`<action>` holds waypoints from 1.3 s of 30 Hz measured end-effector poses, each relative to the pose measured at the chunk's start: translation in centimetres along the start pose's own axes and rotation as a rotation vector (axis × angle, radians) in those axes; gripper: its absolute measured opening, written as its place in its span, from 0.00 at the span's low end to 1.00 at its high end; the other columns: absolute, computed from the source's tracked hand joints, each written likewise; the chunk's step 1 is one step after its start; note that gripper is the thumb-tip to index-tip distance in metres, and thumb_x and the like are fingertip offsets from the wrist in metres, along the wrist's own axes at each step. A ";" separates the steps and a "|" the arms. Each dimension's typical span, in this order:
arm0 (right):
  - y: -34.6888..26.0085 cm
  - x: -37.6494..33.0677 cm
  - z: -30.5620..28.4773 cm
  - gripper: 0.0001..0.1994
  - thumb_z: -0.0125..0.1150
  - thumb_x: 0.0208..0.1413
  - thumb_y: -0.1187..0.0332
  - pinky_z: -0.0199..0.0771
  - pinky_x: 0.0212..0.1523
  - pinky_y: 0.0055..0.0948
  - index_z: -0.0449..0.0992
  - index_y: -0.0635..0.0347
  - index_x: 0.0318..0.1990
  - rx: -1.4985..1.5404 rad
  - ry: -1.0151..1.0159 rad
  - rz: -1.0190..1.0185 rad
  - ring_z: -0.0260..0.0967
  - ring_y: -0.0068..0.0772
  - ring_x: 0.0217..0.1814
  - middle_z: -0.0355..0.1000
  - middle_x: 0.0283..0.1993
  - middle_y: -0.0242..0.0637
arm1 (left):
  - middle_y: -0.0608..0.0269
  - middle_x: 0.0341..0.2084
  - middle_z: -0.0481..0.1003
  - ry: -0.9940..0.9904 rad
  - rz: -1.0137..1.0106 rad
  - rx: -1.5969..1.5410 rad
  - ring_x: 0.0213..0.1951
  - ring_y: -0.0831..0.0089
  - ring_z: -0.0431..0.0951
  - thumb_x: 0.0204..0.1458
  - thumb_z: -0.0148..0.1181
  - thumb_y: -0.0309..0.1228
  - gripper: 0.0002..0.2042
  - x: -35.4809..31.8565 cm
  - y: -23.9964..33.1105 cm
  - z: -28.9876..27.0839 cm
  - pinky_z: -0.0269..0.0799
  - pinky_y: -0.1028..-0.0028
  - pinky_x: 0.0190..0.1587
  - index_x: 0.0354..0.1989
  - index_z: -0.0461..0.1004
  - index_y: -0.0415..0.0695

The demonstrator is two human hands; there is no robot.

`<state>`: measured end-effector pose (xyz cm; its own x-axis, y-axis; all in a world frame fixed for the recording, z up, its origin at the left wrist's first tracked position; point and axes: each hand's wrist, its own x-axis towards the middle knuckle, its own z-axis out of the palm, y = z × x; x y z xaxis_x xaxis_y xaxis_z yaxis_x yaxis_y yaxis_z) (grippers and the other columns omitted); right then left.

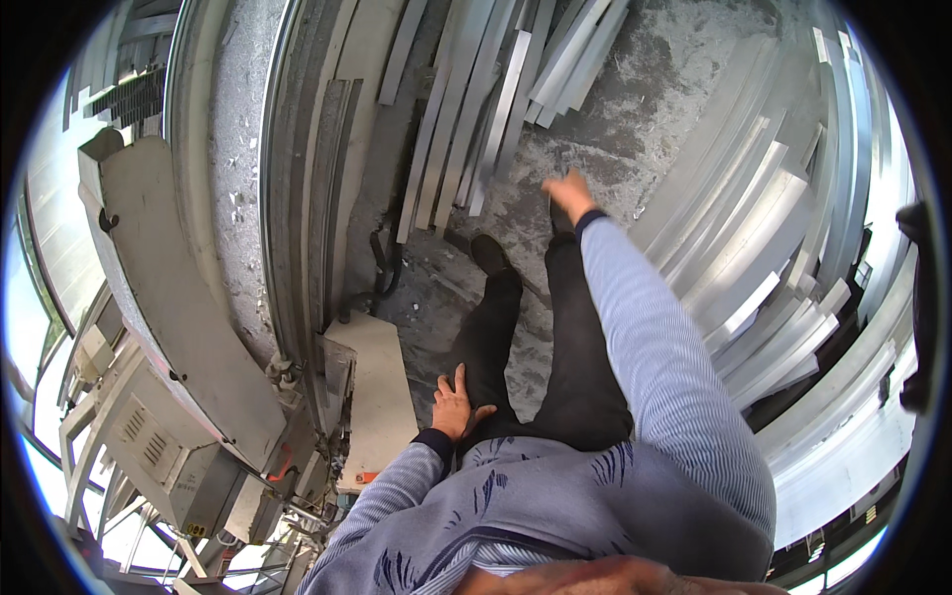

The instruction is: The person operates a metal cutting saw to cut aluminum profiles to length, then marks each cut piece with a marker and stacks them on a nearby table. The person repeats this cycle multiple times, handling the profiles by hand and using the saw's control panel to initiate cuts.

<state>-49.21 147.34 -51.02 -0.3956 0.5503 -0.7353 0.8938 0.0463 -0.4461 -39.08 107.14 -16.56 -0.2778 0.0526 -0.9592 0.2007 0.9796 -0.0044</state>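
Observation:
My left hand (pixel 454 405) rests against my dark-trousered left thigh (pixel 486 362), with its fingers spread and nothing in it. Ahead of my body, my right hand (pixel 569 193) is stretched out above my right shoe (pixel 560 220). One finger or the thumb points left, while the other fingers are blurred and partly hidden. I see no object in that hand. Long silvery metal profiles (pixel 466 129) lie on the floor beyond my feet, apart from both hands. To the right of my right arm is a large stack of similar profiles (pixel 744 238).
At the left stands a machine with a long pale housing (pixel 183 288) and a vented box (pixel 159 446). A pale flat plate (pixel 377 397) juts out beside my left leg. Rails (pixel 288 178) run forward from the machine. Scraps and dust cover the grey floor (pixel 674 79).

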 end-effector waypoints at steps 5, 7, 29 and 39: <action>5.6 -12.5 4.6 0.31 0.72 0.48 0.56 0.77 0.60 0.49 0.79 0.77 0.52 0.266 -0.217 0.237 0.77 0.65 0.61 0.79 0.53 0.68 | 0.23 0.69 0.56 0.046 0.091 0.042 0.64 0.25 0.69 0.47 0.77 0.62 0.63 2.2 0.0 -1.0 0.73 0.45 0.65 0.83 0.40 0.50; 6.0 -12.7 5.3 0.31 0.72 0.49 0.57 0.76 0.60 0.48 0.79 0.77 0.53 0.310 -0.237 0.221 0.77 0.64 0.62 0.80 0.54 0.67 | 0.22 0.66 0.58 0.037 0.097 0.030 0.61 0.23 0.70 0.46 0.78 0.61 0.63 3.9 0.5 -1.5 0.73 0.45 0.64 0.83 0.40 0.52; 9.0 -1.7 11.5 0.19 0.68 0.53 0.62 0.79 0.54 0.42 0.86 0.61 0.51 0.273 -0.163 0.101 0.82 0.56 0.51 0.85 0.45 0.51 | 0.38 0.67 0.65 0.315 0.022 -0.014 0.63 0.39 0.71 0.53 0.73 0.47 0.34 11.1 3.5 -1.9 0.71 0.49 0.64 0.68 0.72 0.51; 6.5 5.5 28.9 0.21 0.77 0.50 0.62 0.73 0.31 0.39 0.78 0.69 0.44 0.386 -0.303 0.279 0.80 0.39 0.31 0.80 0.33 0.45 | 0.41 0.67 0.66 0.393 -0.007 -0.203 0.64 0.39 0.68 0.51 0.73 0.37 0.28 12.5 -1.0 -1.3 0.66 0.50 0.67 0.62 0.77 0.47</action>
<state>-51.66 126.58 -72.70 -0.2498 0.2313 -0.9403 0.8535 -0.4061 -0.3266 -43.99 107.06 -28.20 -0.6223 0.0774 -0.7790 0.0201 0.9964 0.0829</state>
